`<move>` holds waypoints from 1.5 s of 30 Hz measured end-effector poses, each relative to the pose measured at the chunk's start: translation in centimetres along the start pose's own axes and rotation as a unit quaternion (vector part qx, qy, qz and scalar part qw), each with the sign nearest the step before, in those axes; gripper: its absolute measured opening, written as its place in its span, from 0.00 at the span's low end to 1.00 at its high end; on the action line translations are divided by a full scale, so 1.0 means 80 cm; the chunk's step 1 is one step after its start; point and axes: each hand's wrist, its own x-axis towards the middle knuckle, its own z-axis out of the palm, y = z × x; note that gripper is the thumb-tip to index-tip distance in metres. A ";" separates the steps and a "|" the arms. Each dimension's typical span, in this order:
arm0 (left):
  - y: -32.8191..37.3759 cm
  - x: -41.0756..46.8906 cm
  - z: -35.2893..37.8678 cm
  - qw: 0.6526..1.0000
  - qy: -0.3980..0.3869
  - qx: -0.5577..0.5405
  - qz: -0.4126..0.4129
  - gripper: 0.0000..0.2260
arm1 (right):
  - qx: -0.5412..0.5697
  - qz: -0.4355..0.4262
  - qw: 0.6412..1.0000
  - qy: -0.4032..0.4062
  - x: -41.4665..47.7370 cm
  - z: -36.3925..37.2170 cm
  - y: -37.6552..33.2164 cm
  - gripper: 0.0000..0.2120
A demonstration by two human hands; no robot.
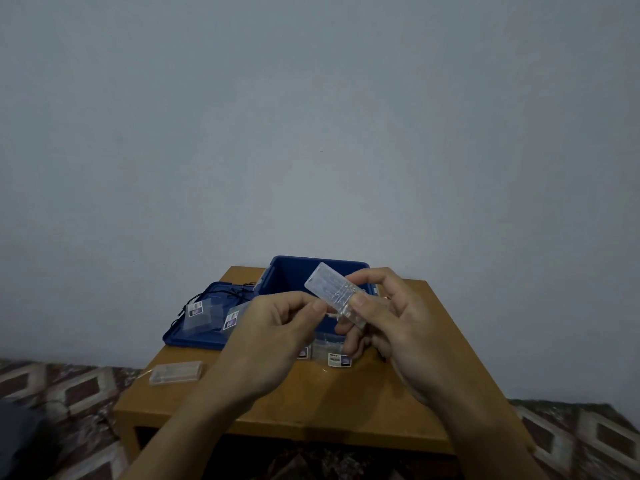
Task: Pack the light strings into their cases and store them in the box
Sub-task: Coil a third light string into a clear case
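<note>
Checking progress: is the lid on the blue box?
No, the lid lies flat left of the open box, with two cases on it.

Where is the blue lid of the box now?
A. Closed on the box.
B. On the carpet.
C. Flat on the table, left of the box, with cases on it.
C: the blue lid lies flat on the table, left of the open blue box, and labelled cases rest on it.
</note>
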 end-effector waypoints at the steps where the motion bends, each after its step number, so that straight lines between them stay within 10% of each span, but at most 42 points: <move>1: -0.001 0.000 0.001 1.000 0.001 -0.003 0.002 0.11 | 0.002 0.001 1.000 0.001 0.000 0.000 0.000 0.13; 32: -0.009 -0.001 -0.003 0.997 -0.043 0.042 -0.049 0.16 | 0.252 0.077 0.960 -0.098 -0.004 -0.020 -0.006 0.11; 45: 0.029 0.025 -0.029 0.987 -0.121 0.087 -0.064 0.19 | 0.042 0.148 0.961 -0.229 -0.009 -0.020 -0.009 0.05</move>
